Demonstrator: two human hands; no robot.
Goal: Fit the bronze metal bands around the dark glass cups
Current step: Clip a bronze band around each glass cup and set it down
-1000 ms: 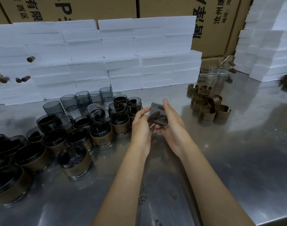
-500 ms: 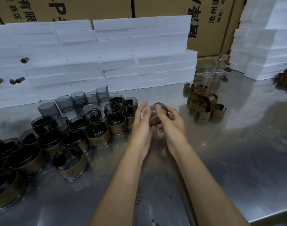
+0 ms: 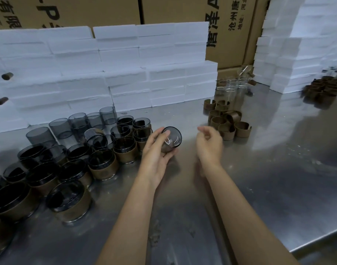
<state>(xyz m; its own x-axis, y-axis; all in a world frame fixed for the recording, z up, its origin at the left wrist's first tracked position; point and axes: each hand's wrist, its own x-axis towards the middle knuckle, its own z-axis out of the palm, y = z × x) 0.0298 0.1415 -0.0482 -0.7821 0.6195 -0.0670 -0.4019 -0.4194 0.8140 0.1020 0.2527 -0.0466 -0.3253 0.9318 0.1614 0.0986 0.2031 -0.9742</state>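
1. Steel table (image 3: 278, 188): white foam blocks (image 3: 125, 64) and cardboard cartons (image 3: 183, 8) are standing at its far edge.
2. Banded cups (image 3: 104, 165), near left: many are sitting finished; bare dark cups (image 3: 77, 121) are waiting behind them.
3. Loose bronze bands (image 3: 227, 121), far right, are lying unused.
4. My left hand (image 3: 156, 153) is gripping one tilted dark cup (image 3: 170, 139) above the table; my right hand (image 3: 209, 144) is hanging loosely curled, holding nothing, near the bands.

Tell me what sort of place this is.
Most likely a small factory or packing room. Dozens of dark glass cups and loose bronze bands sit in batches on a steel table, with stacked white foam blocks and printed cardboard boxes behind.
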